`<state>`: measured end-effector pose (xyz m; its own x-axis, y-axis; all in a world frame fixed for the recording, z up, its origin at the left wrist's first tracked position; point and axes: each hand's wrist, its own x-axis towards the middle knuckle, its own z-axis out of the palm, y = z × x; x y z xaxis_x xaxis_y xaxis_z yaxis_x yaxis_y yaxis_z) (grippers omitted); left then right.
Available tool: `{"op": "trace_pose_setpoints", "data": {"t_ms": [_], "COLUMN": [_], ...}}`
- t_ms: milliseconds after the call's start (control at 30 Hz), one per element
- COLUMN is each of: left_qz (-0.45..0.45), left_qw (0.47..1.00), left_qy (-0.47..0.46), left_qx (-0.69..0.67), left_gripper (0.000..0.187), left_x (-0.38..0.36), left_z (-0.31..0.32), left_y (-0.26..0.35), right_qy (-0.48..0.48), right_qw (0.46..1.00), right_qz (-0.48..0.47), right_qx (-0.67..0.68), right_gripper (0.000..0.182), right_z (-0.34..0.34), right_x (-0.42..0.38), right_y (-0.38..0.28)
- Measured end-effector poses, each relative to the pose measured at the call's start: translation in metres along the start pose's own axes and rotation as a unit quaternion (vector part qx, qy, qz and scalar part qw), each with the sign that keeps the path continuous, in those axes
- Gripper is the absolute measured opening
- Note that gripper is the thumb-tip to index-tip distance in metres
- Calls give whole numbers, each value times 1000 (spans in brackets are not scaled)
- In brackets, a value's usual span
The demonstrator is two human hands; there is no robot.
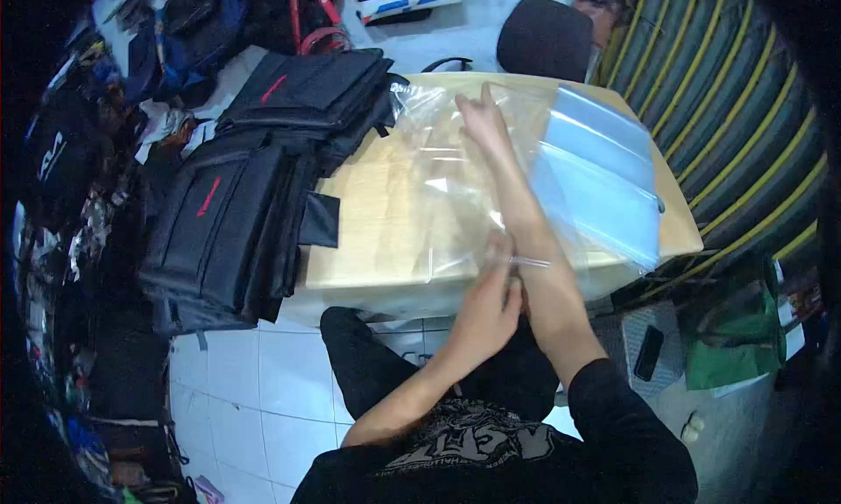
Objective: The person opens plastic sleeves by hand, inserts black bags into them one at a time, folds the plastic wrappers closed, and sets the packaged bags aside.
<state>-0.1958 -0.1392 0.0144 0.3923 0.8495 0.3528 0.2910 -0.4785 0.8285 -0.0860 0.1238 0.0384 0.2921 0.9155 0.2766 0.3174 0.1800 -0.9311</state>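
A clear plastic bag (pixel 451 188) is spread over the light wooden table, thin and creased, with light glinting off it. My right arm reaches far forward along the bag, and the film overlaps the forearm. At its far end my right hand (pixel 482 118) has its thumb and fingers apart. Close to my body, my left hand (pixel 491 307) is closed with its fingertips at the bag's near edge, beside my right forearm. To the right of the bag lies a stack of bluish clear plastic sleeves (pixel 604 184).
Black bags with red lettering are piled on the left, one stack (pixel 219 228) nearer and another (pixel 302 96) behind it. The wooden table (pixel 372 228) has a rounded edge. A dark chair (pixel 545 38) stands beyond it. Coiled yellow-striped material (pixel 727 110) fills the right side. A phone (pixel 649 353) lies lower right.
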Motion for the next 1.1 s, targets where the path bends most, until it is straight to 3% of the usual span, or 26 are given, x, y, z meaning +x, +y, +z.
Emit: {"op": "trace_pose_setpoints", "data": {"t_ms": [100,200,300,367,400,500,567,600,633,667,700,767,833,933,1000,1067,1100], "left_qz": [16,11,1,-2,11,-65,-130,-74,11,-4,29,-79,-134,-126,-110,-65,-68], "left_qw": [999,995,993,997,995,996,982,962,931,903,822,742,722,747,742,729,736], "left_qy": [36,98,115,77,88,25,135,223,338,365,341,298,272,253,277,301,297], "left_qx": [-27,13,35,13,44,-64,-5,140,140,225,455,595,622,602,600,611,605], "left_gripper": [59,58,55,53,43,31,21,19,21,25,35,47,44,35,28,22,21], "left_x": [-3,10,14,9,2,-19,-32,-33,-31,-33,-35,-44,-55,-64,-66,-69,-71], "left_z": [-7,-7,-14,-30,-38,-84,-121,-145,-165,-191,-218,-244,-257,-262,-264,-269,-268], "left_y": [9,-26,-40,-29,-21,8,6,15,-7,-5,-15,-31,-46,-51,-54,-54,-49], "right_qy": [34,70,-26,-34,-69,-142,-208,-282,-353,-377,-400,-436,-465,-495,-430,-481,-485], "right_qw": [999,985,980,946,938,911,905,887,864,860,856,851,847,862,881,859,854], "right_qz": [-28,-82,-19,-143,-156,-234,-130,-144,-162,-175,-185,-198,-205,-110,-194,37,55], "right_qx": [-7,-135,-196,-288,-303,-310,-349,-335,-319,-296,-272,-217,-155,-5,33,172,179], "right_gripper": [81,76,69,62,58,54,52,50,48,47,47,44,42,36,34,36,48], "right_z": [7,6,-6,-10,-17,-43,-54,-62,-69,-70,-71,-63,-45,9,57,99,118], "right_x": [29,12,-34,-58,-80,-155,-193,-217,-234,-244,-255,-261,-252,-229,-216,-204,-195], "right_y": [-5,-18,-15,22,17,-5,-8,-22,-41,-54,-64,-80,-94,-97,-94,-113,-117]}}
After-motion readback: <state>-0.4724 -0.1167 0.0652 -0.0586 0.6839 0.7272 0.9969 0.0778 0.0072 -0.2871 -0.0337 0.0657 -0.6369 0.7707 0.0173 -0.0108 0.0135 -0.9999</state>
